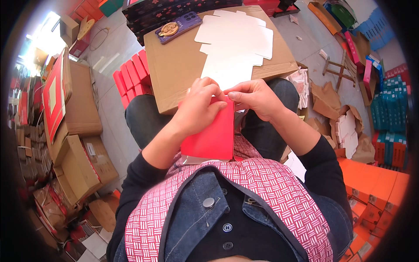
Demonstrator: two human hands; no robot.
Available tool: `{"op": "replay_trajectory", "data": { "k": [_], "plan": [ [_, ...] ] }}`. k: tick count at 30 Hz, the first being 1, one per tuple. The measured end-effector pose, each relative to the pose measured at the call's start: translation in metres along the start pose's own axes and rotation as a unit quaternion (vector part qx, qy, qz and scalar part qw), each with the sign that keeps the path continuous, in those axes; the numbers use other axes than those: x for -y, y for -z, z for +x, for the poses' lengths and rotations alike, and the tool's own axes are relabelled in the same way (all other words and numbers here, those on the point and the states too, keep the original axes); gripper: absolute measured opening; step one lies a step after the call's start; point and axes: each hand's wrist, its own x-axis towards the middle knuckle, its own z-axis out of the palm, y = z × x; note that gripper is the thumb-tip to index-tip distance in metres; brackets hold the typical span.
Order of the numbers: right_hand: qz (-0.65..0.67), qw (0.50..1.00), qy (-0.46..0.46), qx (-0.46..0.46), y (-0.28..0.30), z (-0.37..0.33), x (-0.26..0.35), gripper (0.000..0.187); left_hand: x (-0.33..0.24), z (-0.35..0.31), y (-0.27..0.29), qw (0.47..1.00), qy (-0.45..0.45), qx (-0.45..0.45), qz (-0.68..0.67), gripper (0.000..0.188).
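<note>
A bright red flat-faced box (208,142) rests upright above my lap, its broad side toward me and a pale edge along its bottom. My left hand (200,105) is closed on its upper left part, with the thumb lying across the red face and the fingers bent over the top edge. At the upper right corner, my right hand (256,99) pinches the edge between thumb and forefinger. The fingertips of both hands nearly meet there, and they partly hide the top of the box. Just beyond lies a stack of white flat carton blanks (238,41).
The blanks lie on a brown cardboard box (172,65), beside a purple phone (180,28) with a round gold ornament. Red small boxes (132,75) are stacked left of it. Open cartons (76,170) stand at far left; orange boxes (371,183) and teal packs (389,107) at right.
</note>
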Motion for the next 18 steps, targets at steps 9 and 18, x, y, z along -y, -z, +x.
{"op": "replay_trajectory", "data": {
  "k": [9,18],
  "plan": [
    [-0.062,0.996,0.064,-0.02,-0.018,-0.009,-0.003,0.021,0.003,-0.003,-0.018,0.996,0.016,-0.082,0.003,0.011],
    [-0.144,0.971,0.181,-0.064,-0.026,-0.031,-0.012,0.022,0.014,0.012,0.018,0.998,-0.058,0.022,-0.004,0.023]
  ]
}}
